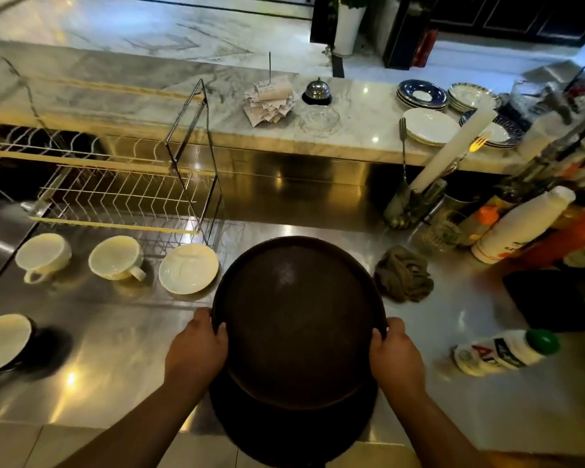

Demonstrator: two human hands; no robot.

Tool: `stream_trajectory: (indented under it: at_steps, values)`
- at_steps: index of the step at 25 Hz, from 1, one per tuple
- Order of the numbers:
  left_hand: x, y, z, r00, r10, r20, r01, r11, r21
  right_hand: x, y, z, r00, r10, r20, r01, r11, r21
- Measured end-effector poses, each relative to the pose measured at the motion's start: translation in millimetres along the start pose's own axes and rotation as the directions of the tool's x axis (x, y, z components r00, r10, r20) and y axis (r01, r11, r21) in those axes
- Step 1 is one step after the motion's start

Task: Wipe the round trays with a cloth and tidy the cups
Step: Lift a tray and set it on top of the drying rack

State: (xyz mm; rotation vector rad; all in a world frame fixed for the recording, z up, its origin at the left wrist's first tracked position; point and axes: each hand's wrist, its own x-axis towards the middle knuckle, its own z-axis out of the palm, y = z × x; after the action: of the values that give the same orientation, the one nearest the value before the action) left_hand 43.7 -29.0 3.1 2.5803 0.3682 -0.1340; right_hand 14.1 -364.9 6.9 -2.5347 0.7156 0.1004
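Note:
A dark brown round tray point(298, 315) is held over the steel counter, above a second dark round tray point(294, 430) that shows beneath its near edge. My left hand point(198, 346) grips the upper tray's left rim, thumb over the edge. My right hand point(394, 352) grips its right rim the same way. A crumpled brown cloth point(404, 275) lies on the counter just right of the tray. Two white cups point(43, 255) point(117, 256) and a white saucer point(188, 268) sit to the left. Another white cup point(4, 342) is at the far left edge.
A wire dish rack point(122, 187) stands behind the cups. A green-capped bottle point(507, 351) lies on its side at the right, with more bottles point(517, 224) and a cutlery holder point(416, 201) behind. The marble ledge point(368, 119) carries stacked plates, a bell and paper slips.

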Motion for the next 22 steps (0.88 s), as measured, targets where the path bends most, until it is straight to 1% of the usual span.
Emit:
stream_trajectory:
  at_steps: [4,7,9,13,18,20,22]
  values:
    - [-17.8,-31.8,-4.2,0.997,0.058,0.043,-0.057,0.998,-0.022,-46.7,6.3,14.2,0.996,0.079,0.032,-0.079,0.997,0.002]
    - [-33.5,-47.9,-0.2,0.997,0.057,0.061,-0.056,0.998,-0.012,-66.2,18.2,23.9,0.991,0.121,0.052,-0.121,0.993,0.004]
    - [-42.6,-56.0,5.9,0.995,0.025,0.1,-0.026,1.0,0.012,-73.4,28.8,30.3,0.991,0.129,0.042,-0.128,0.992,-0.009]
    - [-56.8,-59.5,20.1,0.987,-0.018,0.16,0.008,0.998,0.066,-73.6,47.5,39.5,0.995,0.086,0.044,-0.085,0.996,-0.028]
    - [-60.6,-57.4,29.4,0.989,-0.072,0.132,0.06,0.994,0.096,-67.2,55.8,46.4,0.997,0.058,0.054,-0.055,0.997,-0.055]
    - [-59.4,-57.7,30.4,0.987,-0.083,0.136,0.071,0.993,0.095,-64.1,55.3,43.6,0.995,0.063,0.079,-0.06,0.997,-0.038]
    - [-60.1,-61.2,29.2,0.977,-0.109,0.183,0.09,0.99,0.11,-63.0,54.4,39.0,0.984,0.092,0.155,-0.092,0.996,-0.009]
